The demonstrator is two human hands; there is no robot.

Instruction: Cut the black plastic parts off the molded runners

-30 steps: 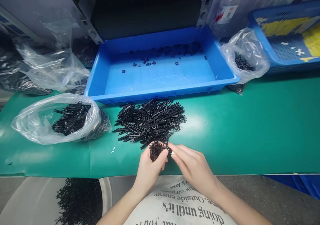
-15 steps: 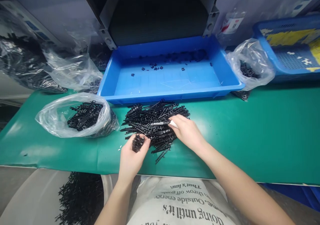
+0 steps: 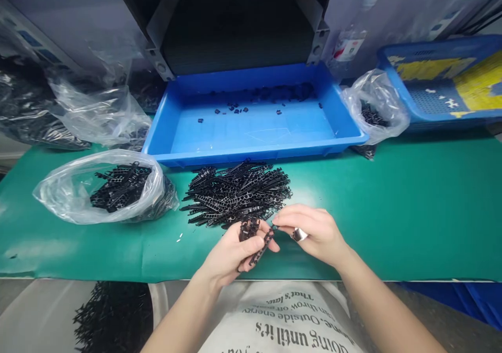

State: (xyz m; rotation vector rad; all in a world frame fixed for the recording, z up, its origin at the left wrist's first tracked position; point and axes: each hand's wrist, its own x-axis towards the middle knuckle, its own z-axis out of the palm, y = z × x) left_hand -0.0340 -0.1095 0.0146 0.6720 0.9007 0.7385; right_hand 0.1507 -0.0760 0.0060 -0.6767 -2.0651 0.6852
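My left hand [image 3: 235,251] is closed around a cluster of small black plastic pieces [image 3: 249,228]. The same hand pinches a black plastic strip [image 3: 261,249], which slants upward to the right between thumb and fingers. At the strip's upper end, the thumb and index finger of my right hand [image 3: 314,232] are pressed together on it. Something white and shiny [image 3: 299,234] shows at the curled fingers of that hand; whether it is a wrap or a tool, I cannot tell. Just beyond both hands lies a heap of black ladder-like plastic strips [image 3: 235,193].
Behind the heap stands a blue tray [image 3: 251,151] with scattered black pieces. Open plastic bags of black parts stand left [image 3: 157,180] and right [image 3: 376,102]. A blue basket [image 3: 431,115] is farther right. Below the table's edge, a white bin [image 3: 159,300] holds black pieces.
Both hands have drawn back from the heap and come together near the table's front edge. A strip is now held between them. The view has shifted slightly to the right.
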